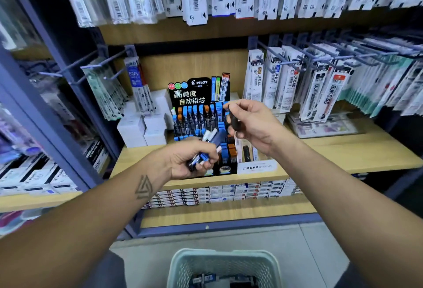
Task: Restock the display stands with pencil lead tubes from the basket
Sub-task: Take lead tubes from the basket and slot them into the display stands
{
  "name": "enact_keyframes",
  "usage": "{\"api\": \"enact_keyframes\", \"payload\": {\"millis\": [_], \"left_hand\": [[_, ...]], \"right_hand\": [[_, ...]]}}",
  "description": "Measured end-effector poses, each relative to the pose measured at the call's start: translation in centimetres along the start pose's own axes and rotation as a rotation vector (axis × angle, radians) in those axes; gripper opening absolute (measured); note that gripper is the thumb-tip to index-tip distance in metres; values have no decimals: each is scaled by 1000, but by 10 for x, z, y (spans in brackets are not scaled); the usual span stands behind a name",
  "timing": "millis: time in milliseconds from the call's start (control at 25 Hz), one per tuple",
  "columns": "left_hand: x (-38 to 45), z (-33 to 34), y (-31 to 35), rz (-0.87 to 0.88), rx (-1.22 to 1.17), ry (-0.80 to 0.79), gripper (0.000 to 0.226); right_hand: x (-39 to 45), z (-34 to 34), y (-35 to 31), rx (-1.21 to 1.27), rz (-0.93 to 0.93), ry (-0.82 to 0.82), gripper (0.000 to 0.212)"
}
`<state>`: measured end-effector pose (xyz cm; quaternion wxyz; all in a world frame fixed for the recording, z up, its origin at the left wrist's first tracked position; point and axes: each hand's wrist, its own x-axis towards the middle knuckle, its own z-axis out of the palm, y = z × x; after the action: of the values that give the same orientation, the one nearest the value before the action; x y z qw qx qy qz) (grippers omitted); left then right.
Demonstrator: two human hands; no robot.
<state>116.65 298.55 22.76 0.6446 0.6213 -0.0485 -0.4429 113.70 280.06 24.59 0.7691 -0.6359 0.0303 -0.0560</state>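
A black Pilot display stand (199, 92) on the wooden shelf holds rows of lead tubes with blue and orange caps. My left hand (190, 158) grips a bunch of blue and white lead tubes (211, 140) just in front of the stand. Above the stand's right side, my right hand (254, 123) pinches a single dark lead tube (234, 121) between thumb and fingers. A pale green mesh basket (180, 265) sits on the floor at the bottom, with several tubes inside.
A small Mono display (256, 167) stands right of the Pilot stand. White boxes (142, 127) are stacked to its left. Refill packs hang on hooks (297, 81) above and to the right. Boxed stock (229, 192) fills the shelf below.
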Motion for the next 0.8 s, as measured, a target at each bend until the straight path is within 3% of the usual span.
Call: {"api": "enact_keyframes", "payload": {"millis": [200, 320, 560, 680, 800], "left_hand": [[9, 3, 34, 132, -177, 125, 17], [20, 5, 36, 189, -172, 193, 15], [38, 22, 37, 206, -125, 209, 15], [44, 34, 37, 210, -127, 186, 13], [47, 37, 37, 216, -131, 172, 12]], "right_hand": [[14, -18, -11, -144, -31, -13, 29], [20, -42, -6, -350, -32, 69, 13], [20, -93, 0, -826, -10, 231, 21], [24, -98, 1, -852, -64, 266, 19], [31, -87, 7, -939, -131, 193, 18]]}}
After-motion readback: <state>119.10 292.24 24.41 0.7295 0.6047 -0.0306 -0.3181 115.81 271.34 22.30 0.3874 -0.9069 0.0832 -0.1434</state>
